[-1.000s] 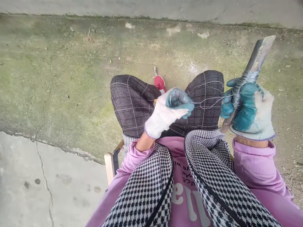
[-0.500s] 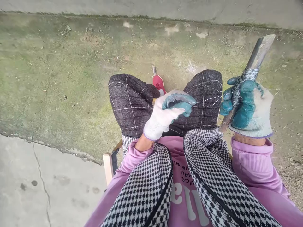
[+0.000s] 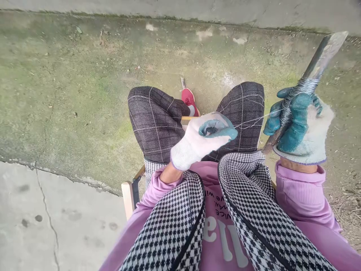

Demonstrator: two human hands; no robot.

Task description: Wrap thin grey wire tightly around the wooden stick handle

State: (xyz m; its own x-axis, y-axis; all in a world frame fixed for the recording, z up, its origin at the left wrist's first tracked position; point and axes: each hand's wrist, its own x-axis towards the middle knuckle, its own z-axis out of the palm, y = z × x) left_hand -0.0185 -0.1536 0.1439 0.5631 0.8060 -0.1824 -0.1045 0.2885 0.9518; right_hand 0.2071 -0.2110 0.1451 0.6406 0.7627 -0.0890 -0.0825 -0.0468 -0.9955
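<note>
My left hand (image 3: 208, 133), in a white glove with teal coated fingers, pinches the end of a thin wire (image 3: 255, 120) above my lap. From there the wire runs right to a wooden stick (image 3: 324, 56) with many turns of silvery wire (image 3: 307, 86) wound round its middle. My right hand (image 3: 303, 124), gloved alike, is wrapped round the stick below and over part of the winding. The stick tilts, its upper end pointing away to the right. Its lower end is partly hidden behind the right glove.
My knees in dark checked trousers (image 3: 156, 120) are spread apart, a red shoe (image 3: 188, 97) between them. The wooden chair frame (image 3: 128, 199) shows at my left side. Mossy concrete ground (image 3: 79, 101) lies ahead, bordered by a grey strip (image 3: 141, 8). Dry plant bits (image 3: 345, 210) lie at right.
My right hand and the stick have shifted slightly to the right, the stick tilting further over. My left hand has moved a little right and turned, its fingers pinched closer together.
</note>
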